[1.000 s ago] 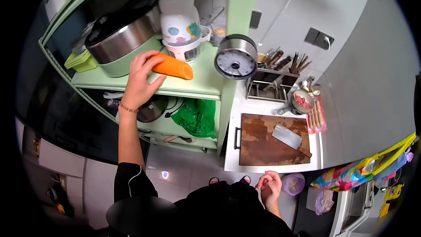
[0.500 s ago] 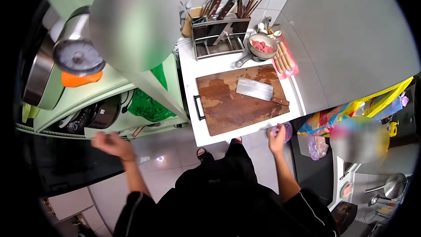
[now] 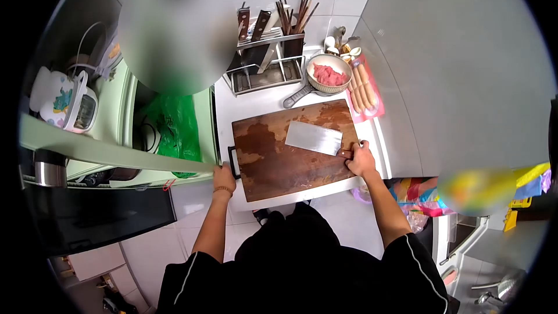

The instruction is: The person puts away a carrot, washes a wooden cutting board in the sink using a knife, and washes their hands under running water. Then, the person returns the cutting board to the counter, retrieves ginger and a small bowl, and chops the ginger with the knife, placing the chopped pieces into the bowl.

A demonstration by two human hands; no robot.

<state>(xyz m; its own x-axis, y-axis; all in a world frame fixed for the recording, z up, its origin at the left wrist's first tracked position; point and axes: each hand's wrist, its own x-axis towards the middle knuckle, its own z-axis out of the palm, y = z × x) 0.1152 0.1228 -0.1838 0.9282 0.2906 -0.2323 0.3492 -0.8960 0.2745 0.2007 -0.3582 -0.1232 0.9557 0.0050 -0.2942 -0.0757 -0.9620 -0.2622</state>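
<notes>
A cleaver (image 3: 314, 138) lies flat on the wet wooden cutting board (image 3: 279, 168), its blade pointing left. My right hand (image 3: 361, 161) is closed around the cleaver's handle at the board's right edge, covering most of it. At the counter's left edge, my left hand (image 3: 224, 180) is closed beside the board's black metal handle (image 3: 233, 161). Its fingertips are hidden, so whether it grips anything cannot be made out. Behind the board stands a small pan (image 3: 329, 88) with pieces of raw meat (image 3: 330, 75) in it.
A metal rack (image 3: 264, 81) with knives and chopsticks stands at the back of the white counter (image 3: 229, 96). Packed sausages (image 3: 363, 88) lie right of the pan, near a large grey panel (image 3: 459, 75). Green shelving (image 3: 116, 148) with a green plastic bag (image 3: 180, 131) borders the left.
Both hands have moved forward to the counter: the right onto the cleaver's handle, the left beside the board's metal handle. My view has shifted, with the counter now further left.
</notes>
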